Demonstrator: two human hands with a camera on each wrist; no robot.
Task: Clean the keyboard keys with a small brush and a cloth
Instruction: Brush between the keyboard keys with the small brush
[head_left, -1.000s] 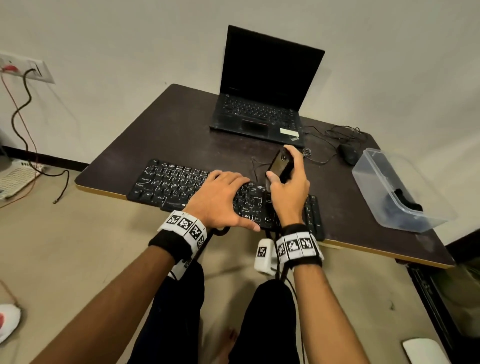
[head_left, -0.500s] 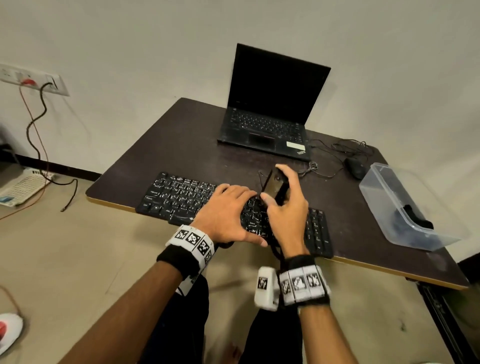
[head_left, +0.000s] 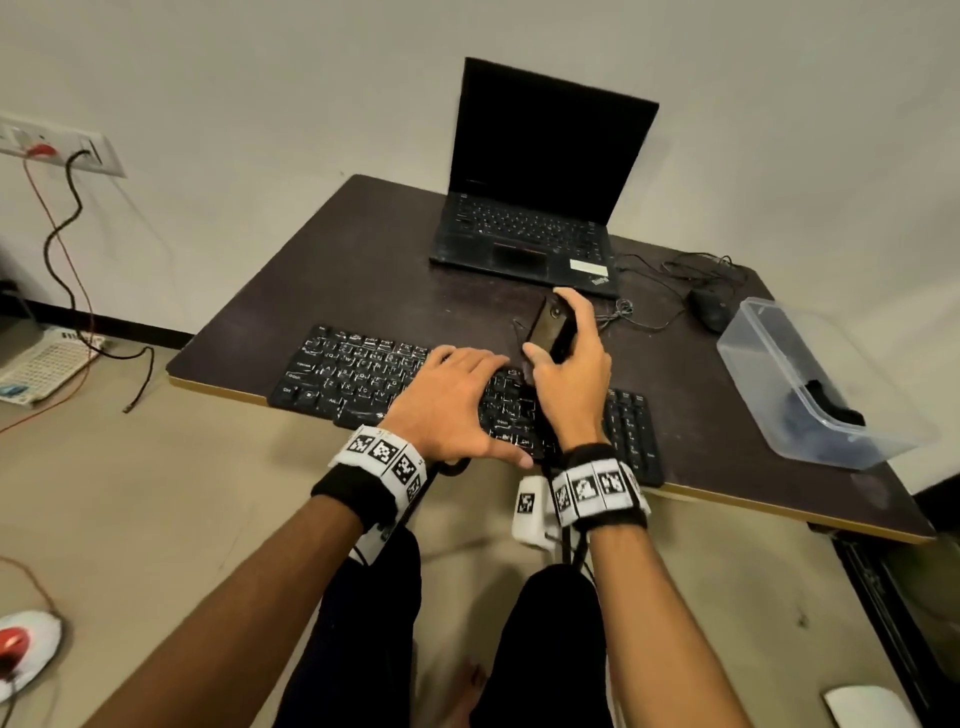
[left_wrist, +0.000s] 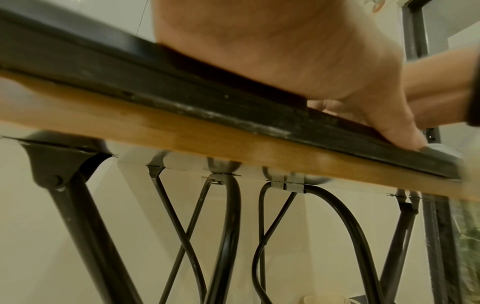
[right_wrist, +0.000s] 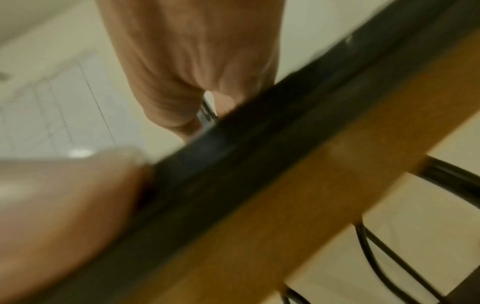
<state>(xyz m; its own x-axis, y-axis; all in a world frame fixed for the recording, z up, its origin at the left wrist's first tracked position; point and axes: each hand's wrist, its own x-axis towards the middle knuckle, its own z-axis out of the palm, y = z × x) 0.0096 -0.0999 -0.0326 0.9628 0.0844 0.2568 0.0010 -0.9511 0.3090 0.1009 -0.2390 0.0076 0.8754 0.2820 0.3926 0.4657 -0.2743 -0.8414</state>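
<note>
Two bare hands are seen over one flat black computer keyboard with white lettering (head_left: 363, 371), which lies along the near edge of one dark brown table with a pale wooden rim (head_left: 322, 270). The left hand (head_left: 449, 402) is laid palm down on the middle of the keyboard, its fingers straight and spread, its thumb stretched along the front edge; the same flat contact is seen from below in the left wrist view (left_wrist: 298, 57). The right hand (head_left: 571, 374) is raised just above the keys to the right of the left hand, and its fingers and thumb are curled round one dark, glossy, oblong brush body (head_left: 550, 332), held upright with the forefinger over its top. Its bristles cannot be made out. In the right wrist view, which is blurred, only a thin sliver of the tool is seen between thumb and fingers (right_wrist: 205, 111).

One open black laptop with a dark screen (head_left: 540, 171) is set at the far edge of the table. One black mouse with a tangled thin cable (head_left: 709, 309) lies to its right. One clear plastic rectangular tub (head_left: 769, 374) is placed at the right edge, and something dark lies inside it; whether it is the cloth cannot be told. Each wrist is wrapped in one black band with white square-patterned markers.
</note>
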